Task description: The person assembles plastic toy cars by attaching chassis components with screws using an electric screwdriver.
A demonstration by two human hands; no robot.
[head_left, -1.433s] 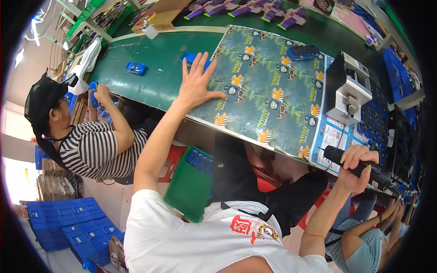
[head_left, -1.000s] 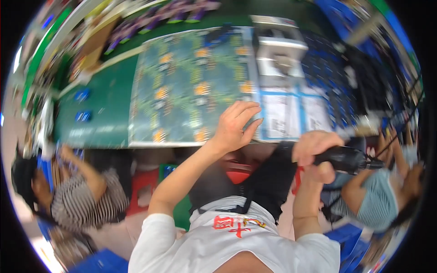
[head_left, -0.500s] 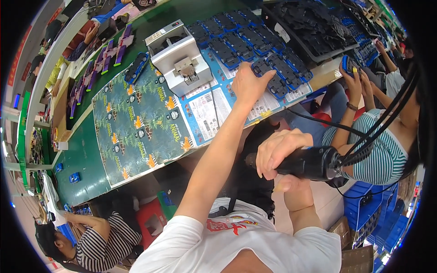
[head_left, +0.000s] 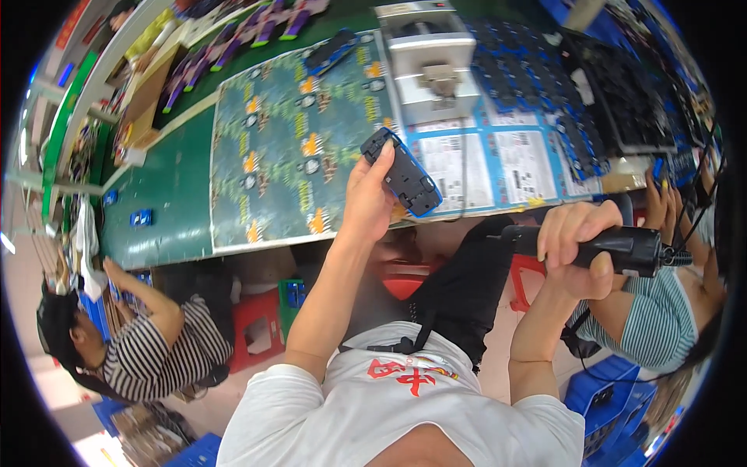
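Note:
A blue toy car (head_left: pixel 411 180) with its black underside facing up is in my left hand (head_left: pixel 369 198), the thumb lying across the chassis. It is above the front edge of the patterned sheet (head_left: pixel 280 156). My right hand (head_left: pixel 574 243) is wrapped round a black electric screwdriver (head_left: pixel 632 247), its tip pointing left, below the table edge and apart from the car. Rows of similar upturned cars (head_left: pixel 510 66) lie at the back right of the table. Another upturned car (head_left: pixel 331 51) rests alone on the sheet's far side.
A white boxy machine (head_left: pixel 433 58) stands at the back, with a cable running down near it. A black tray of dark parts (head_left: pixel 622 101) is at the right. Two small blue cars (head_left: pixel 141 217) lie on the green table at left. Co-workers sit on both sides.
My left hand has taken a car from the front of the rows and brought it left and nearer me. My right hand has moved right with the screwdriver. The view has turned.

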